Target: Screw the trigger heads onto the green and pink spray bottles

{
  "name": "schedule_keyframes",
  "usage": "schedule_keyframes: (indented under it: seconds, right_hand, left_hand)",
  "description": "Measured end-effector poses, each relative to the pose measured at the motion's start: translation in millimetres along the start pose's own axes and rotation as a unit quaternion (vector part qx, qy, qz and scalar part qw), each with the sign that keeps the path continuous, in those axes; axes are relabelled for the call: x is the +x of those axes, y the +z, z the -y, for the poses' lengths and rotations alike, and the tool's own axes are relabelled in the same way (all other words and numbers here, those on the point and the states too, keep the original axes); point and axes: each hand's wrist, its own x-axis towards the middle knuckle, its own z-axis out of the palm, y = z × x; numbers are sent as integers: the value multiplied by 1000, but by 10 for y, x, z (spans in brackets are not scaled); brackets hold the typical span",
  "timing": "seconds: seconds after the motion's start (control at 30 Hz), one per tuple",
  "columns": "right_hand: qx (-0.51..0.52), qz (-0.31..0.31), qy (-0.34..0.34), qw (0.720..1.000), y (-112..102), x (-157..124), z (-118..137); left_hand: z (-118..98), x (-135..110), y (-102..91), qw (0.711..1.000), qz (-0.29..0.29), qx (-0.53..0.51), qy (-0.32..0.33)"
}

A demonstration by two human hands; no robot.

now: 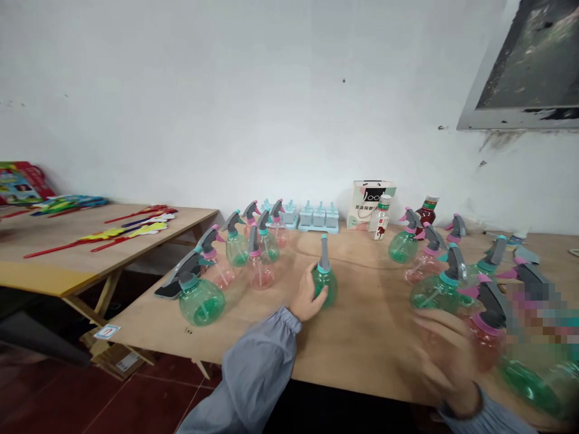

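My left hand (307,296) is wrapped around the round body of a green spray bottle (330,284). That bottle stands upright on the table's middle, its grey trigger head with a turquoise collar pointing up. To the right, my right hand (446,358) is smeared by motion, so its fingers are unclear. It is over the near side of a pink spray bottle (486,340), hiding part of it; whether they touch I cannot tell. Just behind that hand is another green spray bottle (436,293).
Several green and pink spray bottles stand left, with a green one (202,301) near a dark phone (169,289). Light-blue popsicle molds (319,218), a paper bag (362,208) and a white drink bottle (381,218) line the wall. Another table (58,274) holds colourful hand-shaped items.
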Motion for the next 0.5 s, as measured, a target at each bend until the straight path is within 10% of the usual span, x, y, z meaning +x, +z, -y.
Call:
schedule_keyframes:
  seconds: [0.17,0.27,0.4,0.5]
  right_hand:
    - [201,132,130,962,1214,488,132]
    - [324,165,222,905,1585,669,34]
    - [470,158,340,799,1564,685,-147]
    - [574,156,389,703,1464,630,-229]
  left_hand:
    - [-149,-14,23,996,75,-18,36]
    - [-184,1,-40,993,66,14,98]
    - [-83,42,-273,971,-198,87,105]
    - [30,105,-546,903,-406,133,-47]
